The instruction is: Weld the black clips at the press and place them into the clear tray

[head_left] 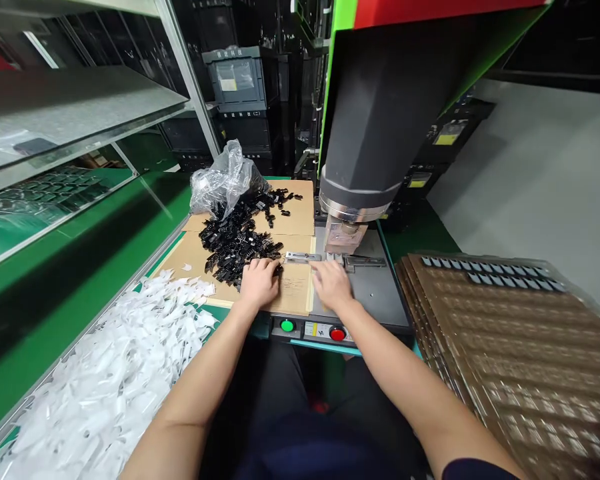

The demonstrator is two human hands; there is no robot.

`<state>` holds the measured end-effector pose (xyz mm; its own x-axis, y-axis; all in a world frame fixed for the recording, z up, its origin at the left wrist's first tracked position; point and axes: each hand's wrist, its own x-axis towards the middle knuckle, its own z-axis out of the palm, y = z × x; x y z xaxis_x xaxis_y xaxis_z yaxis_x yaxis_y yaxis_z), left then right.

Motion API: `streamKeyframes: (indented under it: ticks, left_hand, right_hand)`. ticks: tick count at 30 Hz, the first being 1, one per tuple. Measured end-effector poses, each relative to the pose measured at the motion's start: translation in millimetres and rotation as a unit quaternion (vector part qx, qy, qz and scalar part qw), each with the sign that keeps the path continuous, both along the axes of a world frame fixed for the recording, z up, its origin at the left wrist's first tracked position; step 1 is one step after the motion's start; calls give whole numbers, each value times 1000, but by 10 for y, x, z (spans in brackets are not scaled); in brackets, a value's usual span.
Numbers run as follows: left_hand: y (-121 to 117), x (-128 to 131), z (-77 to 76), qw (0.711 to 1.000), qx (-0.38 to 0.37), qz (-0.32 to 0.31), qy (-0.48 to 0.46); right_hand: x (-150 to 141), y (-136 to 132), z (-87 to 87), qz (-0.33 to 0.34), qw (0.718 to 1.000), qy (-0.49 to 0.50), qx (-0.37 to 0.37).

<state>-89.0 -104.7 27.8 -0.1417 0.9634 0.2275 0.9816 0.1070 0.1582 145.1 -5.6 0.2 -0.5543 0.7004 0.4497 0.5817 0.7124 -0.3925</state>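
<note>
My left hand [260, 283] is at the right edge of a heap of small black plastic parts [235, 240], fingers closed with a black piece seeming to show at their tips. Beside it, my right hand [331, 283] reaches to the metal fixture [304, 257] on the machine's grey bed. Its fingers are bent together, and what they grip, if anything, is hidden. A small whitish piece [334, 257] sits on the fixture just past my right knuckles. Above it hangs the machine's metal press head [345, 235].
White curved plastic pieces [120, 360] are heaped at left. Cardboard [293, 293] lies under the black parts, with a clear plastic bag [225, 177] behind. A green button [287, 325] and a red button [337, 333] face me. Brown trays [480, 333] are stacked at right.
</note>
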Motion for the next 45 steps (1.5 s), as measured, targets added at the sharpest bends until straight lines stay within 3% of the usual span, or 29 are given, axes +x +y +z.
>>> streamKeyframes:
  ticks: [3,8,13,17,20,22,24,27,28,30,35,40,45]
  left_hand:
    - [40,-58,-46,999,-17,-26,9]
    - [55,-69,-111,999,4,-39,10]
    - [66,-145,-159,999,5,-45,-12]
    - [43,-211,-163,996,15,-68,-57]
    - [24,-271,-147,983,74,-75,-150]
    - [39,-291,-143,956,127,-62,-256]
    - [79,-274,-148,904,163,-40,-394]
    - [148,-179,-157,791,188,-41,-581]
    - [163,-137,-156,759,194,-48,-619]
    - [174,-55,-147,722,198,-63,-660]
    - [133,101,-130,708,157,-109,-680]
    - [96,220,-163,716,110,-149,-673]
    - [114,326,-175,709,44,-171,-683]
  right_hand:
    - [-476,-39,59,30,999,-22,-39]
    - [-969,45,36,-12,994,-60,-94]
    - [-1114,96,-52,-25,994,-64,-86]
    - [-1121,114,-53,-40,989,-56,-129]
    - [-1075,125,-46,-38,987,-2,-153]
    - [-1046,107,-50,-23,980,77,-184]
    - [-1032,55,-49,14,954,175,-245]
    - [-1014,-69,-8,103,879,301,-356]
    - [-1000,-111,16,125,854,329,-385]
    - [-951,-179,74,141,816,367,-423]
    - [-708,-229,185,103,776,424,-457]
    - [-373,-265,237,82,718,413,-554]
    - [-139,-319,298,55,703,395,-589]
